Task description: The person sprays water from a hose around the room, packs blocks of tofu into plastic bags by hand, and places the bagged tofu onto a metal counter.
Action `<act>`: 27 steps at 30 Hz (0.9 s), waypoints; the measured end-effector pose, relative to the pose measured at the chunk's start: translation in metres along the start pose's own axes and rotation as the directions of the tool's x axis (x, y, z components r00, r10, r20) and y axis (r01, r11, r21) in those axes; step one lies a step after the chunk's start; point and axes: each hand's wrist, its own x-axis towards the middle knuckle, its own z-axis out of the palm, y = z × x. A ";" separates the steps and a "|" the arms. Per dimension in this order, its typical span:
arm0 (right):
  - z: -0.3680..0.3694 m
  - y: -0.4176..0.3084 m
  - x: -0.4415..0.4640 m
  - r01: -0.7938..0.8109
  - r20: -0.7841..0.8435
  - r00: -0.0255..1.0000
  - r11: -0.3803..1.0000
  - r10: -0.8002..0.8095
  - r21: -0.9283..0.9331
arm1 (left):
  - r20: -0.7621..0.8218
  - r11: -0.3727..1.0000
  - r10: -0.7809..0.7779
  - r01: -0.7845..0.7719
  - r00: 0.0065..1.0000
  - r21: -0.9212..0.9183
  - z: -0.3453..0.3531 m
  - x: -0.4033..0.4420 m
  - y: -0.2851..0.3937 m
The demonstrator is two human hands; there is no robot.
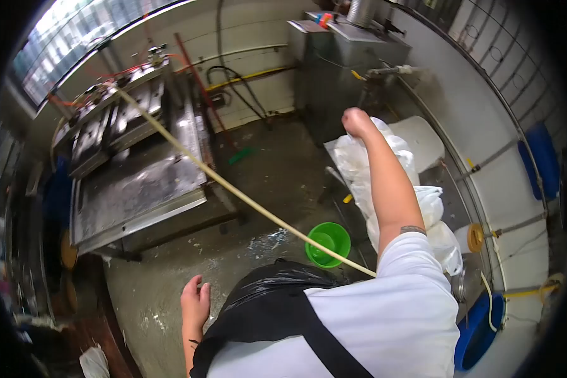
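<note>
My right arm stretches forward over a row of white plastic bags (355, 157). At its end, my right hand (358, 121) is closed in a fist beside the top of the farthest bag; whether the fingers grip anything is hidden. My left hand (195, 301) hangs low at my side above the floor, fingers loosely apart and holding nothing. The bags lie full and bunched on a metal surface (450, 189) along the right wall. A white board (420, 142) leans or lies just behind them.
A cream hose or pole (233, 189) crosses diagonally from the steel table (132, 195) towards my right side. A green basin (337, 236) stands on the wet floor. A blue barrel (482, 337) and a jar with an orange lid (469, 238) are at right. A steel cabinet (324, 75) stands ahead.
</note>
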 end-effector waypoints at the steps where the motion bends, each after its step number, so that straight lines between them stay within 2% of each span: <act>1: -0.032 -0.004 0.000 0.032 -0.129 0.991 0.991 -0.015 0.131 | 0.033 1.000 0.012 -0.012 0.999 -0.003 0.006 0.007 0.012; 3: -0.076 0.033 0.017 0.016 -0.160 0.984 0.854 0.079 0.519 | 0.004 0.999 -0.007 0.008 1.000 -0.041 0.011 0.014 0.028; 5: -0.135 0.028 -0.006 -0.067 -0.290 0.932 0.890 0.216 0.450 | 0.028 1.000 -0.022 0.022 0.999 -0.018 0.017 0.020 0.032; 6: -0.128 0.062 0.001 -0.081 -0.270 0.934 0.872 0.236 0.483 | 0.037 0.999 -0.029 0.028 0.999 0.021 0.019 0.023 0.031; 7: -0.134 0.079 -0.005 -0.082 -0.318 0.930 0.945 0.187 0.315 | 0.041 0.998 -0.037 0.035 0.998 0.060 0.019 0.025 0.030; 9: -0.125 0.122 -0.015 -0.213 -0.211 0.937 0.934 0.279 0.287 | 0.051 0.996 -0.030 0.026 0.998 0.087 0.025 0.030 0.023; 10: -0.106 0.141 -0.025 -0.217 -0.208 0.937 0.933 0.281 0.285 | 0.059 0.993 -0.024 0.017 0.998 0.115 0.028 0.031 0.021; 12: -0.063 0.163 -0.062 -0.159 -0.037 0.986 0.985 0.161 0.064 | 0.091 0.990 -0.002 -0.010 0.996 0.138 0.030 0.036 0.030; 13: -0.063 0.137 -0.084 -0.253 0.149 0.958 0.967 0.246 0.031 | 0.117 0.987 0.025 -0.043 0.993 0.156 0.031 0.041 0.035; 14: -0.068 0.110 -0.099 -0.337 0.325 0.888 0.941 0.325 -0.020 | 0.120 0.986 0.027 -0.046 0.992 0.159 0.032 0.046 0.039; 17: 0.047 0.223 -0.077 -0.540 0.458 0.785 0.823 0.416 0.178 | 0.154 0.985 0.082 -0.104 0.985 0.136 0.037 0.061 0.053; 18: 0.017 0.198 -0.080 -0.411 0.291 0.871 0.912 0.396 -0.010 | 0.172 0.987 0.064 -0.088 0.983 0.134 0.038 0.065 0.058; 19: -0.015 0.212 -0.080 -0.453 0.065 0.891 0.890 0.449 0.049 | 0.193 0.988 0.045 -0.072 0.980 0.134 0.039 0.069 0.062; 20: -0.048 0.226 -0.086 -0.483 -0.156 0.854 0.868 0.496 0.114 | 0.209 0.987 0.046 -0.077 0.977 0.139 0.037 0.073 0.063; 21: -0.117 0.209 -0.102 -0.436 -0.342 0.808 0.877 0.480 0.200 | 0.193 0.984 0.101 -0.127 0.976 0.126 0.036 0.076 0.062; 22: -0.144 0.246 -0.104 -0.382 -0.473 0.703 0.843 0.531 0.378 | 0.176 0.978 0.156 -0.177 0.972 0.112 0.035 0.080 0.062; 23: -0.182 0.249 -0.110 -0.501 -0.411 0.560 0.689 0.719 0.524 | 0.191 0.977 0.157 -0.180 0.969 0.111 0.034 0.083 0.063; 24: -0.220 0.236 -0.123 -0.643 -0.593 0.525 0.741 0.611 0.194 | 0.187 0.988 0.116 -0.133 0.975 0.083 0.033 0.084 0.062; 25: -0.245 0.234 -0.134 -0.585 -0.727 0.484 0.798 0.487 0.145 | 0.174 0.995 0.068 -0.079 0.982 0.054 0.033 0.084 0.061; 26: -0.272 0.195 -0.148 -0.531 -0.761 0.454 0.826 0.464 0.187 | 0.165 0.980 0.136 -0.158 0.977 0.124 0.032 0.085 0.062; 27: -0.284 0.185 -0.156 -0.449 -0.805 0.451 0.877 0.386 0.170 | 0.209 0.983 0.106 -0.135 0.972 0.128 0.034 0.085 0.064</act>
